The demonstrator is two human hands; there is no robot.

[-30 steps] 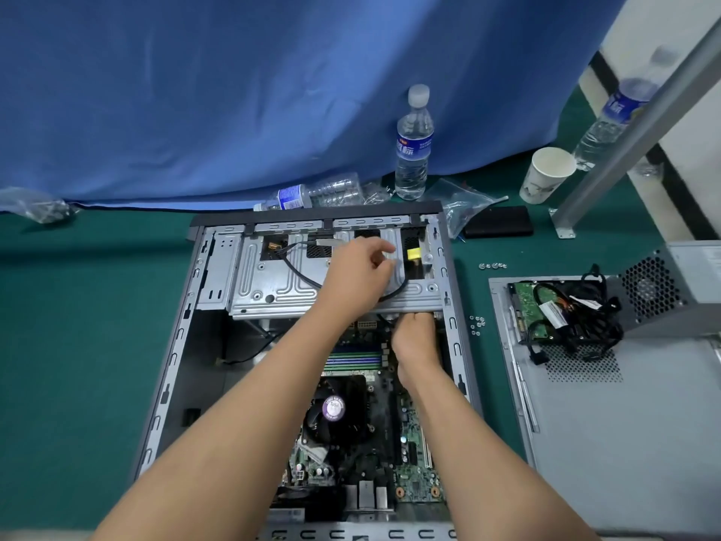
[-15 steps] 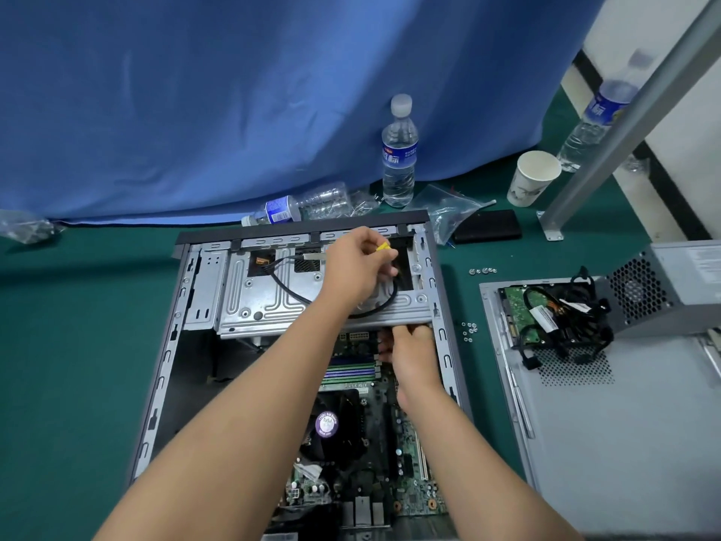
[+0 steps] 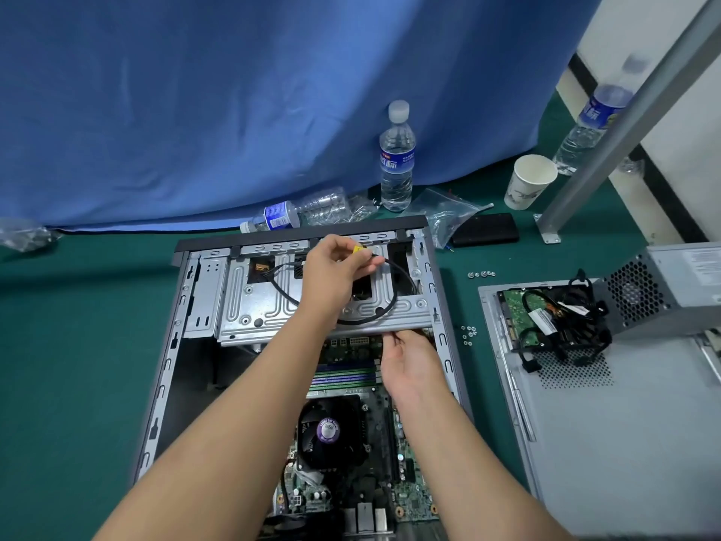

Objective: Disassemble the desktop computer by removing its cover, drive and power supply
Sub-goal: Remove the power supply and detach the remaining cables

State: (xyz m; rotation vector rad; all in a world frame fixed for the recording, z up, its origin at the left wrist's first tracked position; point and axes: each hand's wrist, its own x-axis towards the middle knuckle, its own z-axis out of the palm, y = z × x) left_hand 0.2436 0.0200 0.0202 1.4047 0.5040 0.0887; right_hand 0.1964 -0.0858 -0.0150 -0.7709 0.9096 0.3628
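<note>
Black cable point(image 3: 290, 296), yellow-tagged end pinched in left hand point(image 3: 335, 269), above drive cage point(image 3: 265, 298) at far end of open case point(image 3: 171, 345).
Cable looped left-to-right across cage; right hand point(image 3: 407, 363) nearer, under cage's near edge, fingers curled, hold unclear.

**Both bare arms reach forward, hands close together**

The left hand point(image 3: 335, 273) is raised at the far side, fingers curled, thumb and fingertips pinching. The right hand point(image 3: 407, 363) sits nearer and lower, just right, palm turned left, fingers curled upward.
</note>
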